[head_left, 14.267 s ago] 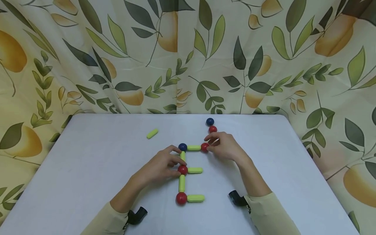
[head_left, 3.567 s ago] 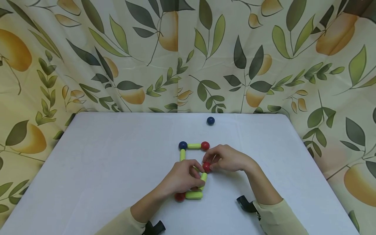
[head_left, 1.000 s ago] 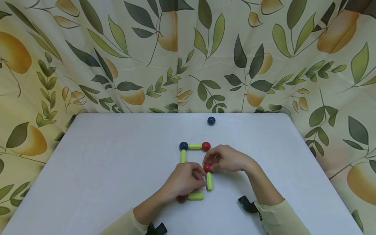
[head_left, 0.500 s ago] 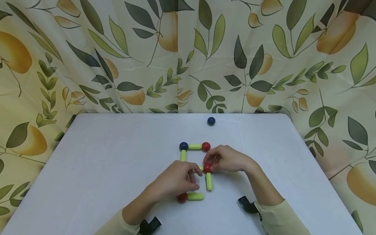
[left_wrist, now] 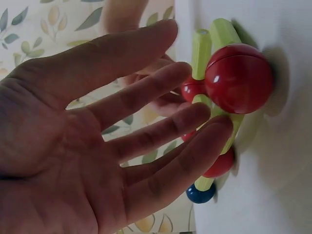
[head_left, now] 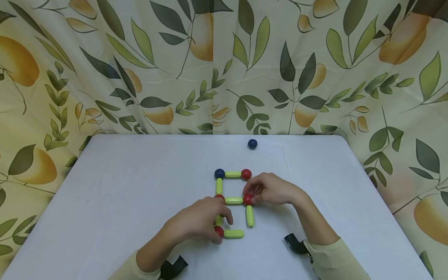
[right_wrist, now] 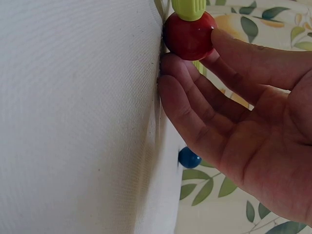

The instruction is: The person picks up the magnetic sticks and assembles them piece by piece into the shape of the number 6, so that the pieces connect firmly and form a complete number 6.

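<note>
Green rods and balls form a flat figure on the table. My right hand [head_left: 271, 189] holds the middle-right red ball [right_wrist: 189, 36] between thumb and fingers. From that ball one green rod [head_left: 233, 200] runs left to the middle-left red ball [head_left: 219, 197], and another green rod [head_left: 250, 216] points toward me, its near end free. Loosely spread, my left hand [head_left: 199, 219] hovers over the figure's left side, partly hiding its rod there. Its fingertips are close to the lower-left red ball [left_wrist: 239, 79], which bears a green rod [head_left: 233, 233] pointing right.
At the figure's far side, a blue ball [head_left: 219, 174] joins a green rod [head_left: 233, 174] ending in a red ball [head_left: 246, 174]. A loose blue ball [head_left: 252, 144] lies by the back edge of the white table [head_left: 140, 167]. Patterned cloth [head_left: 157, 58] hangs behind.
A red ball from the back and the loose green rod have joined the figure at middle right. My left hand has released that rod and moved left toward me; my right hand stays on the ball.
</note>
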Motion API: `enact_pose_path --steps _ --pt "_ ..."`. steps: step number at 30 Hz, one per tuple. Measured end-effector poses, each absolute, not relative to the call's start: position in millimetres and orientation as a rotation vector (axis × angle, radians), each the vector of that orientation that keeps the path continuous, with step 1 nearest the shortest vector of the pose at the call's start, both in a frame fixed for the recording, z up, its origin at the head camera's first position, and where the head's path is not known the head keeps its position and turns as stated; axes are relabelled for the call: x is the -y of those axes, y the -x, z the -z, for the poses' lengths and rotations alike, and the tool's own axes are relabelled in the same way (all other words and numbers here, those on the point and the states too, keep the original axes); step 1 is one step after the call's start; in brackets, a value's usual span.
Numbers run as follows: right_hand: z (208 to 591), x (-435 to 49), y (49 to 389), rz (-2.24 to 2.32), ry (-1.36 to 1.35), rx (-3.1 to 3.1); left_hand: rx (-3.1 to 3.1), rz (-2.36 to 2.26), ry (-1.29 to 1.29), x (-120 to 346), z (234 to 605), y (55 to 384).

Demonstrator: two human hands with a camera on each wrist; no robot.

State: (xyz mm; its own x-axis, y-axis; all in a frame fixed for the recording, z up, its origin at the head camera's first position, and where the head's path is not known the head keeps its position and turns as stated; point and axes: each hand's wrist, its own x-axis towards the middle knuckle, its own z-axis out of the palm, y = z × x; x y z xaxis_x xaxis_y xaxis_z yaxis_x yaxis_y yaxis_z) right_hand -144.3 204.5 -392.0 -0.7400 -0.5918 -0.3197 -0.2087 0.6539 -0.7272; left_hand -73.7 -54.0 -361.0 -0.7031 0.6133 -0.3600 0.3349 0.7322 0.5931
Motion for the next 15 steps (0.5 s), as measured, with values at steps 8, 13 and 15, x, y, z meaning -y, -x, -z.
enact_pose_path --steps 8,13,15 --pt "393 -205 144 0.927 0.610 -2.327 -2.365 -0.558 -0.855 52 374 76" --pt "393 -205 145 0.924 0.609 -2.331 -2.336 -0.550 -0.889 52 381 80" --pt "393 -204 145 0.921 0.609 -2.333 -2.322 -0.559 -0.902 53 382 82"
